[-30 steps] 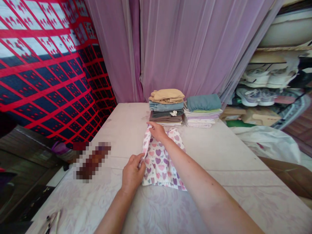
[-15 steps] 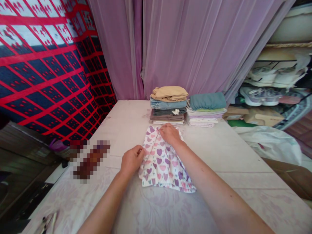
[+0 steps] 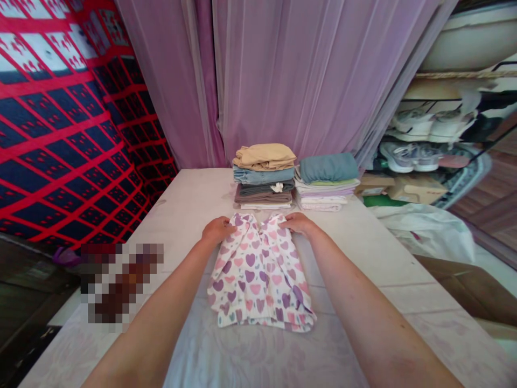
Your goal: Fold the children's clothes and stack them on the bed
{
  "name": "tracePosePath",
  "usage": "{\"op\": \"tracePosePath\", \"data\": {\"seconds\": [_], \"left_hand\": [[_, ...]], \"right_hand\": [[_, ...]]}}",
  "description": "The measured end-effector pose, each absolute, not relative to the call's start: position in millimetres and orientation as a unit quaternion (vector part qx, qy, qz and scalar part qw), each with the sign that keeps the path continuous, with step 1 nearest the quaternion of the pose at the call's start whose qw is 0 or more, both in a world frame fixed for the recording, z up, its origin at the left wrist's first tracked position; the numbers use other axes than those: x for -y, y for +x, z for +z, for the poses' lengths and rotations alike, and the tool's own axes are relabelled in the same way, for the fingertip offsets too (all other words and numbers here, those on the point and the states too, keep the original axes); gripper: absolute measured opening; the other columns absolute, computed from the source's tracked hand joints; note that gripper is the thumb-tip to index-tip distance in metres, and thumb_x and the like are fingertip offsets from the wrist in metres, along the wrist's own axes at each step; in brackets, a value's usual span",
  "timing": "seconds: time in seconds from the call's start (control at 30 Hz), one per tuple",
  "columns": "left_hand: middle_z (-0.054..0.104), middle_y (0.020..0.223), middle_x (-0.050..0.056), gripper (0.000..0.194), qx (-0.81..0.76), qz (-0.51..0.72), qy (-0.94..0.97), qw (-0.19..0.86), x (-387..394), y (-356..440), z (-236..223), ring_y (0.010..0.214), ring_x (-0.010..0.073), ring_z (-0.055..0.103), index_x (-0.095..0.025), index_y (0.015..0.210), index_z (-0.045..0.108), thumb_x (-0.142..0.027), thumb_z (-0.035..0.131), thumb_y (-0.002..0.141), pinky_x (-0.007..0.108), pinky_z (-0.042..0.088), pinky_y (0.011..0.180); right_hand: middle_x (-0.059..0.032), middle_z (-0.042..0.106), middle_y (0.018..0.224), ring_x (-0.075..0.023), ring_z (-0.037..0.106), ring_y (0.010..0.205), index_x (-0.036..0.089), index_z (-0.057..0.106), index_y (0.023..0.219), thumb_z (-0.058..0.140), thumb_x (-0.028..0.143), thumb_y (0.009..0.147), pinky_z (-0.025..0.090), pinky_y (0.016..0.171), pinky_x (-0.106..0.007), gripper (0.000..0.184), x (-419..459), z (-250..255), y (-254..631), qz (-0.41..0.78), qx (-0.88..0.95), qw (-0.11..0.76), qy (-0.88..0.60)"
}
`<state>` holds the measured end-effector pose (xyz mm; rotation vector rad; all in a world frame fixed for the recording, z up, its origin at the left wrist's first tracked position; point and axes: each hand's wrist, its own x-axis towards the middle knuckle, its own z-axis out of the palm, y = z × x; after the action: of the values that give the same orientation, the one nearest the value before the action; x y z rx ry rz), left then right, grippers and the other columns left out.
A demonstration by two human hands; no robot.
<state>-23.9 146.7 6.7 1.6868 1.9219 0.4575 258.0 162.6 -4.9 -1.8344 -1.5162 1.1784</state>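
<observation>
A white garment [image 3: 258, 275] printed with purple and pink hearts lies spread on the pale, flower-patterned table cover [image 3: 194, 207]. Its lower edge looks gathered, and its exact kind is hard to make out. At the upper left corner, my left hand [image 3: 218, 230] is closed on the cloth between thumb and fingers. My right hand [image 3: 301, 223] pinches the upper right corner in the same way. Between the two hands the top edge dips in the middle.
Behind the garment stand a stack of folded trousers and other clothes [image 3: 264, 176] and a second folded stack [image 3: 329, 180] topped by blue-green cloth. Shelves with shoes [image 3: 416, 156] and a white plastic bag [image 3: 428, 234] are to the right. A blurred patch covers something at left.
My hands have moved apart to the garment's two upper corners, the left up and the right outward. The garment's top now lies wider. The view has turned slightly right.
</observation>
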Motion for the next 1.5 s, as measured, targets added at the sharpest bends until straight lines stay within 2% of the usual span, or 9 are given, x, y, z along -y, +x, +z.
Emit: {"op": "tracePosePath", "data": {"seconds": [0.13,0.33,0.5,0.67,0.8,0.9,1.1,1.27,1.5], "left_hand": [[0.061,0.062,-0.003,0.012,-0.694,0.195,0.623,0.304,-149,-22,9,0.065,0.0161,0.060,-0.020,0.067,0.061,-0.027,0.070,0.063,0.021,0.039,0.054],[0.064,0.071,-0.005,0.020,-0.625,0.286,0.602,0.407,-117,-19,13,0.061,0.0112,0.060,-0.019,0.082,0.056,-0.029,0.063,0.067,0.020,0.046,0.055],[0.070,0.087,-0.001,0.045,-0.512,0.351,0.579,0.529,-74,-25,17,0.078,0.0159,0.065,-0.020,0.107,0.062,-0.033,0.068,0.064,0.027,0.052,0.069],[0.071,0.088,0.002,0.023,-0.481,0.320,0.685,0.445,-43,-37,10,0.085,0.0171,0.065,-0.020,0.088,0.073,-0.027,0.053,0.077,0.032,0.052,0.082],[0.071,0.099,0.002,0.039,-0.456,0.295,0.763,0.351,-35,-42,3,0.098,0.0153,0.063,-0.023,0.079,0.073,-0.004,0.042,0.066,0.031,0.045,0.095],[0.070,0.105,0.001,0.046,-0.466,0.241,0.801,0.288,-35,-44,2,0.107,0.0158,0.059,-0.024,0.082,0.073,0.000,0.041,0.060,0.032,0.041,0.100],[0.065,0.118,0.002,0.038,-0.495,0.233,0.807,0.222,-34,-47,7,0.116,0.0174,0.054,-0.023,0.084,0.069,-0.003,0.043,0.065,0.037,0.037,0.105],[0.063,0.124,0.002,0.038,-0.531,0.213,0.790,0.221,-31,-49,5,0.125,0.0201,0.047,-0.024,0.082,0.068,-0.002,0.044,0.063,0.043,0.027,0.111],[0.065,0.115,0.007,0.038,-0.627,0.361,0.607,0.330,-22,-68,-2,0.102,0.0193,0.062,-0.019,0.113,0.059,-0.028,0.049,0.078,0.032,0.050,0.086]], "right_hand": [[0.0024,0.062,0.053,-0.0117,0.055,0.051,0.015,0.067,0.064,0.067,0.016,0.055,0.042,0.049,-0.020,0.009,-159,1,259,0.472,0.561,0.279,-0.620],[0.0072,0.059,0.057,-0.0112,0.054,0.057,0.017,0.065,0.065,0.065,0.019,0.051,0.042,0.056,-0.020,0.014,-133,7,263,0.448,0.606,0.343,-0.561],[0.0025,0.066,0.069,-0.0130,0.059,0.065,0.017,0.066,0.073,0.059,0.023,0.063,0.045,0.062,-0.022,0.013,-95,4,264,0.404,0.665,0.341,-0.527],[-0.0022,0.071,0.087,-0.0170,0.065,0.083,0.020,0.068,0.078,0.054,0.015,0.067,0.048,0.077,-0.027,0.018,-62,-3,268,0.346,0.713,0.343,-0.504],[-0.0033,0.071,0.097,-0.0171,0.064,0.096,0.021,0.068,0.078,0.046,0.004,0.066,0.047,0.088,-0.032,0.031,-48,-7,272,0.284,0.764,0.332,-0.475],[-0.0033,0.070,0.105,-0.0169,0.060,0.107,0.022,0.070,0.082,0.043,-0.002,0.062,0.044,0.095,-0.035,0.042,-44,-10,275,0.231,0.794,0.311,-0.468],[-0.0021,0.069,0.112,-0.0182,0.055,0.116,0.024,0.071,0.080,0.044,-0.005,0.062,0.041,0.101,-0.041,0.043,-41,-1,273,0.172,0.821,0.274,-0.471],[-0.0027,0.071,0.109,-0.0191,0.059,0.113,0.024,0.073,0.082,0.047,-0.001,0.065,0.040,0.102,-0.037,0.040,-40,11,273,0.212,0.846,0.203,-0.445],[-0.0020,0.069,0.109,-0.0165,0.062,0.101,0.024,0.071,0.095,0.044,0.005,0.075,0.045,0.092,-0.030,0.038,-42,37,264,0.219,0.812,0.240,-0.485]]}}
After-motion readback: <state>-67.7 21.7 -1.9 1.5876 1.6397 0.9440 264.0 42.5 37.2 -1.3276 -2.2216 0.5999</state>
